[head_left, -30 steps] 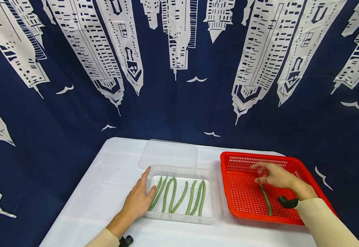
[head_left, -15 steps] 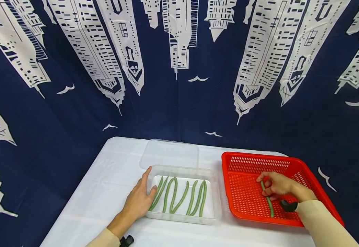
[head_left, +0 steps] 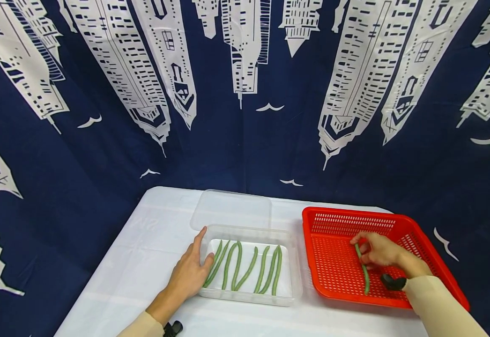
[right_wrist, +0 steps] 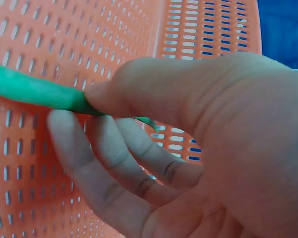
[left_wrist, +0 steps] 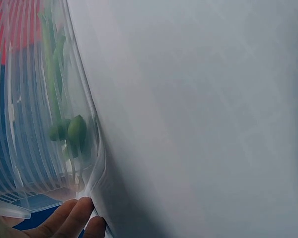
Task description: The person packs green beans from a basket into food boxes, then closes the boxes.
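Over the red basket (head_left: pixel 331 281), my right hand (head_left: pixel 382 252) pinches a green bean (head_left: pixel 365 278) between thumb and fingers. In the right wrist view the thumb presses on the bean (right_wrist: pixel 39 93) while fingertips support it from the other side. My left hand (head_left: pixel 189 271) rests against the left side of a clear plastic container (head_left: pixel 294 276), fingers extended along its wall. Several green beans (head_left: pixel 262 270) lie side by side in that container, mostly lengthwise away from me. Through the ribbed wall in the left wrist view, bean ends (left_wrist: pixel 77 130) show above the left fingers (left_wrist: pixel 79 218).
A flat clear lid (head_left: pixel 231 208) lies behind the container on the white tabletop (head_left: pixel 131 252). The basket stands to the container's right, with a gap between them. A navy cloth with a white skyline print (head_left: pixel 236 150) hangs behind the table.
My right hand moved down onto the bean in the basket and took hold of it between thumb and fingers. The bean has since shifted slightly up and left. My left hand stayed put.
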